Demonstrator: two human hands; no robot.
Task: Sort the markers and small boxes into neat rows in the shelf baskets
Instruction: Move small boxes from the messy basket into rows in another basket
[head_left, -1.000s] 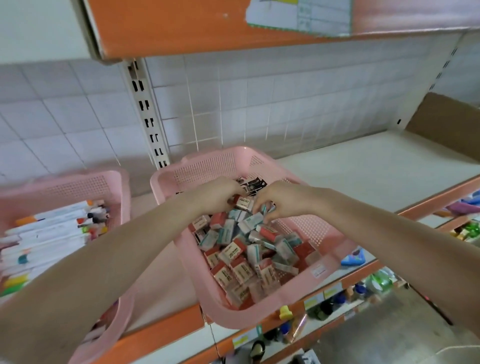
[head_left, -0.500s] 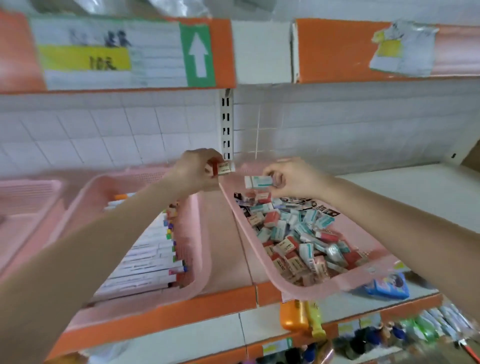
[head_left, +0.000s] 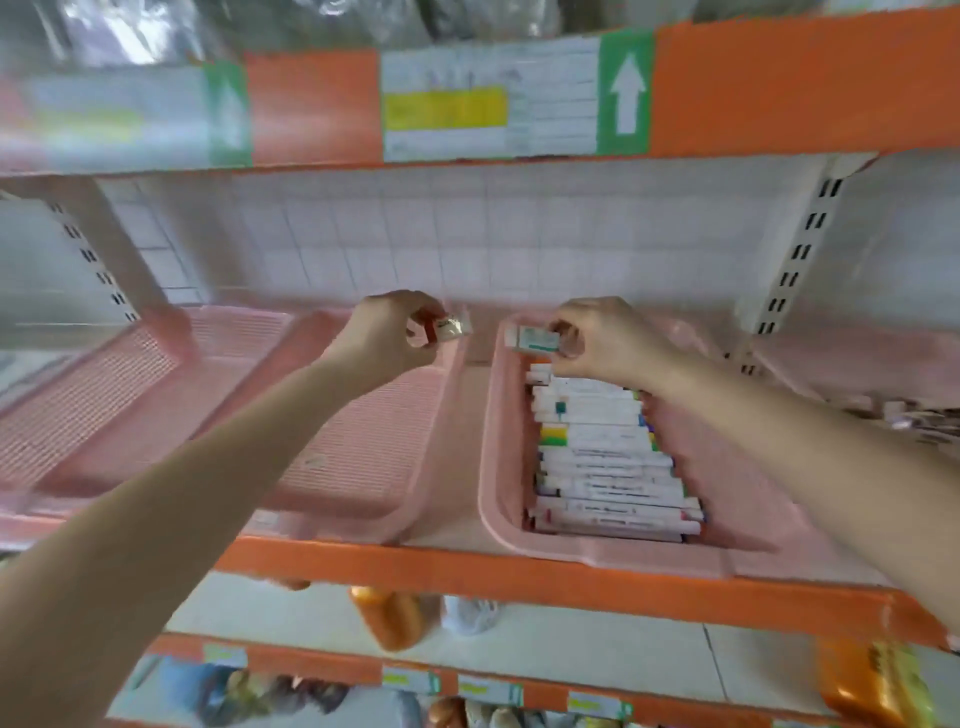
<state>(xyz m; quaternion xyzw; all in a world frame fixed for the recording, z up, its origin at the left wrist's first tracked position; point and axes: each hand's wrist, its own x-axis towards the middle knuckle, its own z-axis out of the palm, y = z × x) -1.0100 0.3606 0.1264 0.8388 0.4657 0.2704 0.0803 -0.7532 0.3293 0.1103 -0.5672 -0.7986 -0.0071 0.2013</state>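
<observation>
My left hand (head_left: 387, 335) pinches a small red and white box (head_left: 451, 327) above the back right corner of a pink basket (head_left: 363, 467) that holds nothing I can see. My right hand (head_left: 602, 338) pinches a small white and teal box (head_left: 535, 339) over the far end of a second pink basket (head_left: 501, 483). In that basket lies a row of white markers (head_left: 608, 457) with coloured caps. The basket with the loose small boxes (head_left: 924, 421) shows only at the right edge, blurred.
Another pink basket (head_left: 78, 410) stands at the far left of the orange-edged shelf (head_left: 519, 574). A slotted upright (head_left: 800, 260) runs behind on the right. An orange shelf with labels (head_left: 493, 104) hangs overhead. Bottles and goods (head_left: 395, 618) sit on the shelves below.
The view has swung left. Both hands, each holding a small box, moved from the basket of loose boxes past the marker basket toward the bare basket.
</observation>
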